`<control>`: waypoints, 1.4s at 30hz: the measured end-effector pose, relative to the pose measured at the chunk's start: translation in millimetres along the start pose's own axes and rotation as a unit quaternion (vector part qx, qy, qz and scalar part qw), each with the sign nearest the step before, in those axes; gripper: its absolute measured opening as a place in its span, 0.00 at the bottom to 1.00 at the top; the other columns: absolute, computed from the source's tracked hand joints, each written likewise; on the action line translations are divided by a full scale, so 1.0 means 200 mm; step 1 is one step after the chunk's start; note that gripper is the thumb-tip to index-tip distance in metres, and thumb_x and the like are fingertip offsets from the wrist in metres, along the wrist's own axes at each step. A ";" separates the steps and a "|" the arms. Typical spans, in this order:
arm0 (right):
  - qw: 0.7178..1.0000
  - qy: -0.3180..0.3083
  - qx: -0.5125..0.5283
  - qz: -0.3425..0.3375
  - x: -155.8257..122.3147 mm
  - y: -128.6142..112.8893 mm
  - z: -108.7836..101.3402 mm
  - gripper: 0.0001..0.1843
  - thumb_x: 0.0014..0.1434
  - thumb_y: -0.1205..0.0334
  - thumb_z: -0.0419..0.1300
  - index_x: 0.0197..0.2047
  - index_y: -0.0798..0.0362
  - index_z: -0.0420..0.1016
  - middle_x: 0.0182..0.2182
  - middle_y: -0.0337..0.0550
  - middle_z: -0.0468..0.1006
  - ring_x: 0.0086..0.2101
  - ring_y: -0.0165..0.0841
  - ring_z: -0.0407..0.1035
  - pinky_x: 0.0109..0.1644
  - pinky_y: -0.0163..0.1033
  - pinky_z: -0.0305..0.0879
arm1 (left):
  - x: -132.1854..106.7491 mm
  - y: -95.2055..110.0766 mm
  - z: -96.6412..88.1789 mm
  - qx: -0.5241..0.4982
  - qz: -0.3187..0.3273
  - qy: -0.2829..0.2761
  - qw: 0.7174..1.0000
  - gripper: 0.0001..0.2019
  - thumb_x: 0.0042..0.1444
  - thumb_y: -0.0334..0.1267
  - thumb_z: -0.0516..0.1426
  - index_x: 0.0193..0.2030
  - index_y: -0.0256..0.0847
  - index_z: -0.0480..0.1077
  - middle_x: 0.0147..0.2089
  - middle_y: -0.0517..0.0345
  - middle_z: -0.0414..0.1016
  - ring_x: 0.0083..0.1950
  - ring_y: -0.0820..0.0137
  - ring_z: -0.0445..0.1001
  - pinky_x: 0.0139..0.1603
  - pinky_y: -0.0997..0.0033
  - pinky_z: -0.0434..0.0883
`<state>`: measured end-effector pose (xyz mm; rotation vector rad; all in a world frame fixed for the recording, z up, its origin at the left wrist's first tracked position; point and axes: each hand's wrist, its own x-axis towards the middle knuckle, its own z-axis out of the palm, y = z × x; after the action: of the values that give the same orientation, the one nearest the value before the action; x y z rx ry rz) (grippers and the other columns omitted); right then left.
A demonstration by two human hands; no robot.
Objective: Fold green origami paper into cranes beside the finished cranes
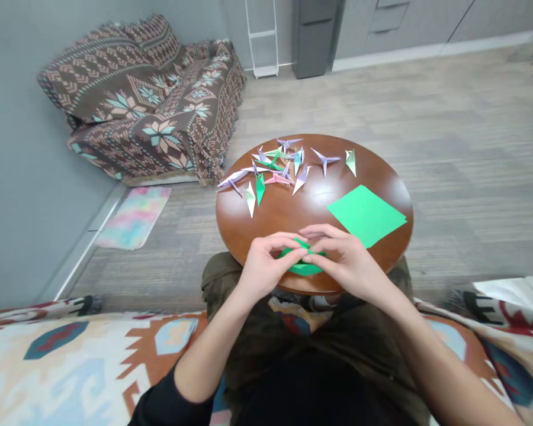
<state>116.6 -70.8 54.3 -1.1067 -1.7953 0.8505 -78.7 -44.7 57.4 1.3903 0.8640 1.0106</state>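
A partly folded sheet of green origami paper [305, 270] is at the near edge of the round table, between my two hands. My left hand [273, 260] pinches it from the left, thumb toward me and fingers on the far side. From the right, my right hand [337, 254] pinches the same paper, its thumb close to the left one. The fingers cover much of the paper, so its exact folds are hidden. Beyond my right hand lie flat green paper sheets [368, 216], slightly fanned at the right corner.
Several folded paper cranes in purple, green, pink and pale yellow, among them a pink crane [279, 179], stand on the far left of the brown round table [293, 208]. A pale crane [350, 161] sits farther right. A blanket-covered sofa [160, 106] stands beyond, at the left.
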 end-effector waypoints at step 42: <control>1.000 0.006 0.017 0.002 -0.01 0.01 0.00 0.08 0.67 0.68 0.63 0.38 0.52 0.85 0.54 0.53 0.82 0.52 0.42 0.79 0.60 0.48 0.73 | 0.02 0.01 0.00 -0.018 -0.079 0.000 0.997 0.08 0.49 0.39 0.73 0.32 0.36 0.86 0.33 0.51 0.86 0.33 0.69 0.80 0.38 0.74 0.75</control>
<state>116.7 -71.4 52.6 -1.0916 -1.7624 0.8722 -77.9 -41.3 59.8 1.2704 0.9355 0.9011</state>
